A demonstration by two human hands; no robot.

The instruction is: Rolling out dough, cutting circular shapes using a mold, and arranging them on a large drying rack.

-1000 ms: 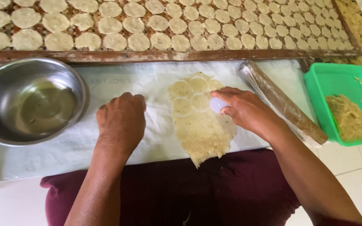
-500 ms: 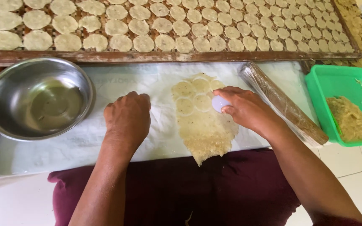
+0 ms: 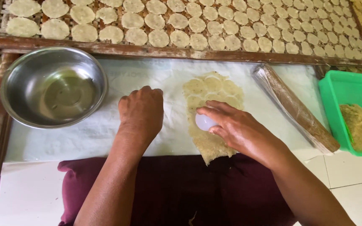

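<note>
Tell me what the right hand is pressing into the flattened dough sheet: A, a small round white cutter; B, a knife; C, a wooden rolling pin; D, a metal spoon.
A: the right hand holds a small round white cutter down on the dough sheet, which already shows circular cut marks.
</note>
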